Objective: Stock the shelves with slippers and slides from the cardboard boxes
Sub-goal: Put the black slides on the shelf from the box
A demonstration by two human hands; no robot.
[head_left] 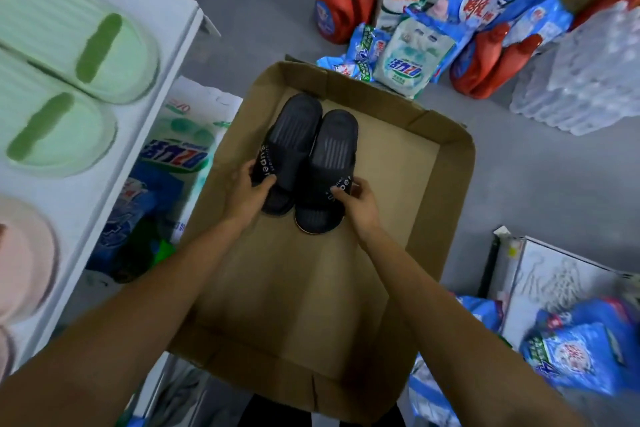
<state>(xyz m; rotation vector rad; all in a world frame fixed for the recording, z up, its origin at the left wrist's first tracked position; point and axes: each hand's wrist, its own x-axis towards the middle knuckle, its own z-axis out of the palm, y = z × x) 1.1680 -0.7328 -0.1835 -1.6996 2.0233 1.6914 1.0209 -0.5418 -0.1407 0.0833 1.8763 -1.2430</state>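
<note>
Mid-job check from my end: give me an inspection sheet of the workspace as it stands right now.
Surface: brown cardboard box, open, its floor otherwise bare.
Job's things: pair of black rubber slides in the box; pale green slides already on white shelf.
Clutter: blue detergent bags, red detergent bottles, shrink-wrapped water bottles on the grey floor.
Grips: left hand pinches the left slide's strap; right hand pinches the right one's.
Cables: nothing seen.
Surroundings: shop aisle.
</note>
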